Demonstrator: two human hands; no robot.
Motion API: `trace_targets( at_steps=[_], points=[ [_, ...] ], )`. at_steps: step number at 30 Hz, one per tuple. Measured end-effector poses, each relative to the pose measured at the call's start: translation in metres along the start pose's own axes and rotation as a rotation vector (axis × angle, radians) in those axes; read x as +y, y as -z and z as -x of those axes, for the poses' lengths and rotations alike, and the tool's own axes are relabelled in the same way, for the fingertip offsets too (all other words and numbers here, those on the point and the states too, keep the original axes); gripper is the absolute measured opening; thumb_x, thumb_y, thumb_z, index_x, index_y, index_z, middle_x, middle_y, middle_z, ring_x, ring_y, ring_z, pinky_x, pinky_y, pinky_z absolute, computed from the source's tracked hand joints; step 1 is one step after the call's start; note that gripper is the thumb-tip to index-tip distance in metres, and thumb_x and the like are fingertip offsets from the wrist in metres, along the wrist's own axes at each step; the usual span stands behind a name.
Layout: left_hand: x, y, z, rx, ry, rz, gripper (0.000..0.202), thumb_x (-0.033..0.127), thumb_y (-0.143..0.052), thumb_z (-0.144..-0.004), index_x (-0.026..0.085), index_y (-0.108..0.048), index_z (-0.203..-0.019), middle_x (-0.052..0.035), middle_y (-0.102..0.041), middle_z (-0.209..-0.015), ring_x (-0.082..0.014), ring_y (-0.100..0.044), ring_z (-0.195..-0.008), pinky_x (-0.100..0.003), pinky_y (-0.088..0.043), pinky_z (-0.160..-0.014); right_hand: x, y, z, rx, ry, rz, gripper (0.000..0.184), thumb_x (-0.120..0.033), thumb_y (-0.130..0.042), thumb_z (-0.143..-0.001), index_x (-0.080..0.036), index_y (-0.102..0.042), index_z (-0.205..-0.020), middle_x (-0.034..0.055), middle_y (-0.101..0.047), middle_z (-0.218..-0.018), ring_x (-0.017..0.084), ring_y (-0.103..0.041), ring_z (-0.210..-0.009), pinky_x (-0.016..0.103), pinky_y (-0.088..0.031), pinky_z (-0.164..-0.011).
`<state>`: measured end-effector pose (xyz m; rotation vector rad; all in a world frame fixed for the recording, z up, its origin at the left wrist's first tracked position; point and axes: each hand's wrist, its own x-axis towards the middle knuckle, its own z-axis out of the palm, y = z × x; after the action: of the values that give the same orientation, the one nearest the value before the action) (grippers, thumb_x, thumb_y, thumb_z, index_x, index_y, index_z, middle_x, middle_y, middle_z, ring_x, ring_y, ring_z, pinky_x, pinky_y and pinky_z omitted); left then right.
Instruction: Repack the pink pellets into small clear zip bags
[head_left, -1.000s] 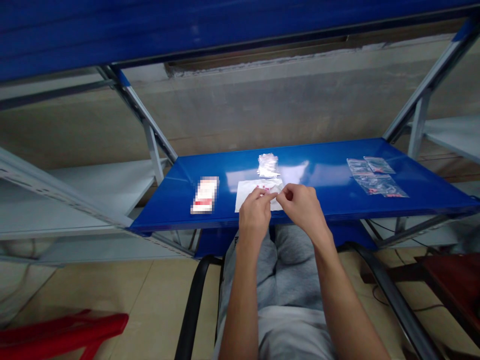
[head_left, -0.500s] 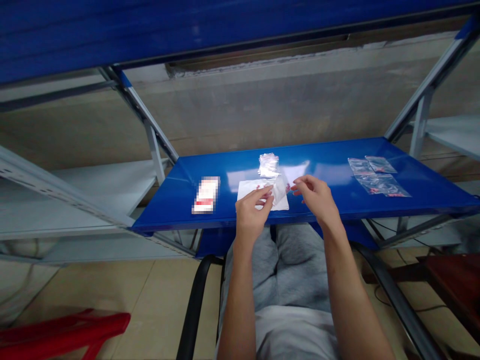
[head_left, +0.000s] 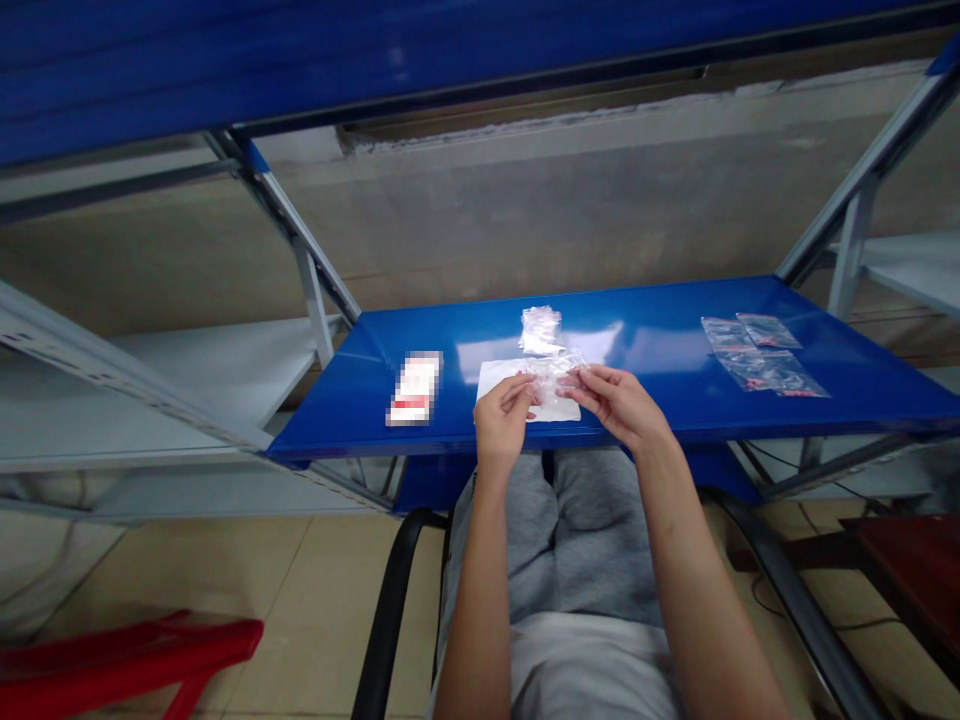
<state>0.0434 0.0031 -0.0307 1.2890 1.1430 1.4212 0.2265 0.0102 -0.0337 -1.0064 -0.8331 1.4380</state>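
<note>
A small clear plastic bag (head_left: 553, 380) is stretched between my two hands over a white sheet of paper (head_left: 491, 375) near the front of the blue table. My left hand (head_left: 501, 415) pinches the bag's left side, fingers closed. On the other side, my right hand (head_left: 621, 402) grips the bag's right edge between thumb and fingers. Small red bits show by my left fingertips, too small to name. Just behind the paper lies a stack of clear bags (head_left: 541, 328), shiny with glare.
Several clear zip bags (head_left: 757, 355) with small red pieces lie at the table's right. A blurred white and red item (head_left: 415, 388) lies at the left. Metal uprights (head_left: 311, 290) flank the blue table (head_left: 645, 340), and a blue shelf (head_left: 450, 60) hangs overhead. A red stool (head_left: 187, 645) stands lower left.
My right hand has moved left and taken hold of the bag's right side, where it was apart before. The bag is now spread between both hands.
</note>
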Motion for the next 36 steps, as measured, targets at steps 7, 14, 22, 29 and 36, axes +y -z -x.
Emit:
trace_targets(
  at_steps=[7,14,22,29,36],
  points=[
    [-0.014,0.002,-0.003,0.089,-0.014,-0.111,0.022,0.025,-0.068,-0.089,0.016,-0.078,-0.106,-0.009,-0.08,-0.106,-0.0166,-0.076,-0.079,-0.024,-0.059,-0.066,0.006,0.017,-0.008,0.17,0.109,0.052,0.031,-0.042,-0.092,-0.068,-0.02,-0.072,-0.078,0.0049,-0.076,-0.081,0.022,-0.077,-0.087,0.037,-0.064,-0.097],
    [-0.024,-0.013,0.001,0.016,-0.066,-0.335,0.031,0.014,-0.069,-0.087,0.019,-0.077,-0.116,-0.0099,-0.081,-0.105,-0.0208,-0.077,-0.087,-0.033,-0.061,-0.08,0.013,0.014,-0.013,0.255,0.121,0.168,0.014,-0.029,-0.081,-0.079,-0.018,-0.072,-0.082,0.0078,-0.078,-0.081,0.022,-0.078,-0.078,0.039,-0.067,-0.087],
    [-0.028,-0.035,0.0,-0.106,-0.178,-0.711,0.039,0.009,-0.063,-0.09,0.016,-0.068,-0.129,-0.0129,-0.076,-0.121,-0.0247,-0.074,-0.102,-0.041,-0.057,-0.099,0.017,0.01,-0.026,0.399,0.197,0.34,0.008,-0.023,-0.066,-0.085,-0.017,-0.072,-0.083,0.0063,-0.077,-0.074,0.023,-0.078,-0.071,0.037,-0.068,-0.075],
    [-0.038,-0.037,-0.003,-0.111,-0.274,-0.79,0.037,0.007,-0.059,-0.092,0.013,-0.068,-0.127,-0.0138,-0.075,-0.12,-0.0253,-0.072,-0.109,-0.042,-0.055,-0.104,0.01,0.007,-0.028,0.362,0.161,0.335,0.01,-0.017,-0.067,-0.085,-0.018,-0.071,-0.076,0.0056,-0.076,-0.07,0.022,-0.078,-0.07,0.035,-0.067,-0.074],
    [-0.04,-0.036,-0.005,-0.092,-0.257,-0.765,0.038,0.005,-0.058,-0.09,0.014,-0.07,-0.125,-0.0128,-0.077,-0.118,-0.0242,-0.073,-0.106,-0.04,-0.056,-0.102,0.007,0.01,-0.029,0.344,0.145,0.343,0.01,-0.016,-0.067,-0.086,-0.017,-0.071,-0.077,0.0062,-0.076,-0.07,0.021,-0.077,-0.068,0.035,-0.067,-0.075]
  ],
)
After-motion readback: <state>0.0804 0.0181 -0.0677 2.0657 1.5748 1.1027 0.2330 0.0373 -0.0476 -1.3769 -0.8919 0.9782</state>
